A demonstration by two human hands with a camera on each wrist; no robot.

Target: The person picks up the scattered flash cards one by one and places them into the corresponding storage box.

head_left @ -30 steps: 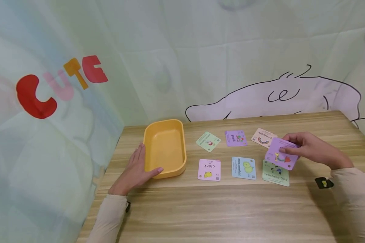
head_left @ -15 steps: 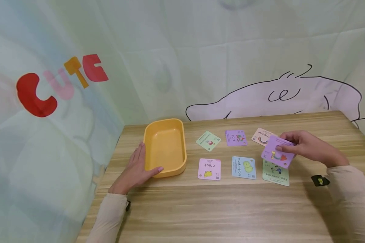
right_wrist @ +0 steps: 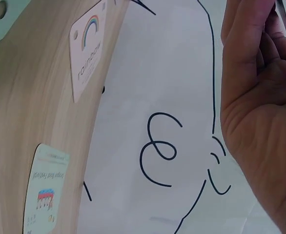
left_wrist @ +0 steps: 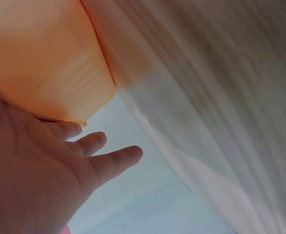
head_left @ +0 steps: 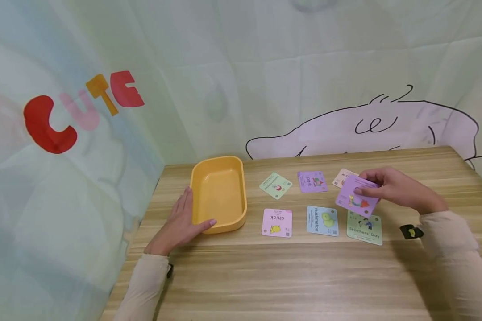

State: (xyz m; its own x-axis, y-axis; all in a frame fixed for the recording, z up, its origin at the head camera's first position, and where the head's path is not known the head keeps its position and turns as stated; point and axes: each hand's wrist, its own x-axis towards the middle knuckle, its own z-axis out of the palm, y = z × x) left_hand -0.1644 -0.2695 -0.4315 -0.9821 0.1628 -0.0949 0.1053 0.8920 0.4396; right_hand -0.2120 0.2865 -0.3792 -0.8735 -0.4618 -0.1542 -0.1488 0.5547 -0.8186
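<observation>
My right hand (head_left: 403, 189) pinches a purple picture card (head_left: 357, 196) between thumb and fingers. In the head view that card overlaps the rainbow card (head_left: 343, 177) and the top edge of the green Teachers' Day card (head_left: 364, 229). Only the thin edge of the held card shows in the right wrist view. Along the left side of a yellow tray (head_left: 238, 225) lies my left hand (head_left: 176, 229), fingers straight and thumb over the near rim. The left wrist view shows the straight fingers beside the tray wall (left_wrist: 79, 73). No cards show inside the tray.
Flat on the wooden table (head_left: 289, 281) lie the chick card (head_left: 276, 223), muskmelon card (head_left: 322, 220), park card (head_left: 312, 182) and a tilted green card (head_left: 276, 186). The right wrist view shows a Dragon Boat Festival card (right_wrist: 45, 190). A printed curtain (head_left: 225, 80) hangs behind.
My right hand has moved left and slightly away from me with the purple card, covering more of the rainbow card and uncovering more of Teachers' Day. My left hand stays at the tray.
</observation>
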